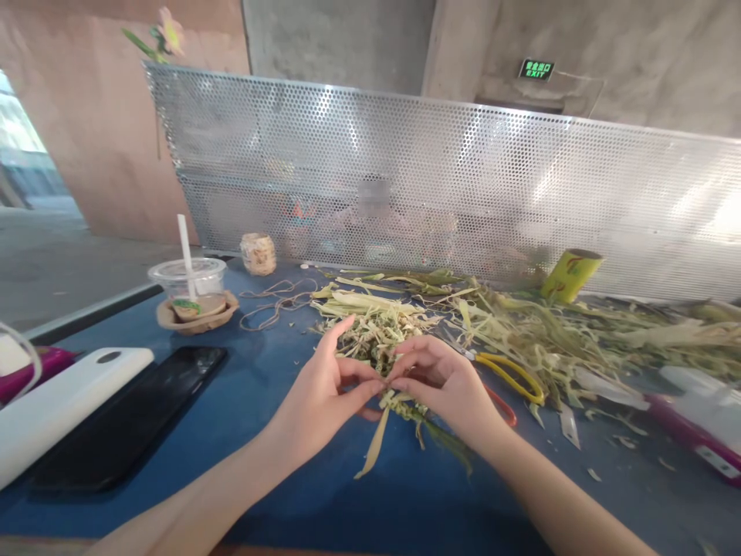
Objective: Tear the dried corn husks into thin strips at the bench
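Note:
My left hand [324,386] and my right hand [443,378] meet at mid-table, thumbs and forefingers pinched close together. Between the fingertips is part of a bundle of dried leaf strips [399,401]; the exact piece is partly hidden by the fingers. One pale strip [375,448] hangs down from the bundle towards me. Just beyond my fingers lies a heap of shredded, curled dry leaf pieces [376,328]. Scissors with one yellow handle loop [515,376] and one orange loop [502,405] lie beside my right hand, partly covered by it.
On the left are a phone [139,417], a white power bank [81,394], a plastic cup with straw [194,286], thin cord [275,303] and a twine-wrapped jar [258,254]. More dry leaves [521,332] and a yellow-green tin [572,276] are at right. A perforated metal screen [405,170] stands behind.

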### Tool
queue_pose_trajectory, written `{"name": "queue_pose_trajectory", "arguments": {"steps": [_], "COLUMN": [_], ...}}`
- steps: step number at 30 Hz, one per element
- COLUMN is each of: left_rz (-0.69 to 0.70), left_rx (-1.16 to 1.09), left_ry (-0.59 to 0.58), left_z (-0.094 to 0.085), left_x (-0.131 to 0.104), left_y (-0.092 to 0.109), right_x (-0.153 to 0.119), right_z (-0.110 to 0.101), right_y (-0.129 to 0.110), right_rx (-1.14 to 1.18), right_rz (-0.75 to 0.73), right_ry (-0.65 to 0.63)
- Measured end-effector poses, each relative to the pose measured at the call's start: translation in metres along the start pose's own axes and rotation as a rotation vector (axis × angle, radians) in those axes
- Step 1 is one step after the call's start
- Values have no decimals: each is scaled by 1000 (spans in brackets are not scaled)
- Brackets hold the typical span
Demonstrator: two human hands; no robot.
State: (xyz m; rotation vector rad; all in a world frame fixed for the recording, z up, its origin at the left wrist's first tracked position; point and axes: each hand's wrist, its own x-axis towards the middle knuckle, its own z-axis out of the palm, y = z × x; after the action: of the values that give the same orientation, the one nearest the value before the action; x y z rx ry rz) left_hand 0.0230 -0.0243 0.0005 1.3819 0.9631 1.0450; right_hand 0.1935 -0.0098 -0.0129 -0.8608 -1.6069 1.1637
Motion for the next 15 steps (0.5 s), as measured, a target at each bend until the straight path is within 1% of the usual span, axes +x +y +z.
{"name": "queue_pose_trajectory", "arguments": {"steps": [3,6,13,15], "left_rz": [-32,-44,-33,-23], "left_rx": [-18,-30,-23,-10], "left_ry": [12,-6,-43,-44], "left_z": [0,0,-1,0], "left_x": [0,0,-1,0], "left_y": [3,4,0,0], "right_x": [1,1,2,0], "right_z": [0,0,1,2], "right_y": [-1,0,1,0], "right_rx": [29,43,34,44], "right_rz": [27,48,74,75], "right_ry": [-11,-7,23,-4]}}
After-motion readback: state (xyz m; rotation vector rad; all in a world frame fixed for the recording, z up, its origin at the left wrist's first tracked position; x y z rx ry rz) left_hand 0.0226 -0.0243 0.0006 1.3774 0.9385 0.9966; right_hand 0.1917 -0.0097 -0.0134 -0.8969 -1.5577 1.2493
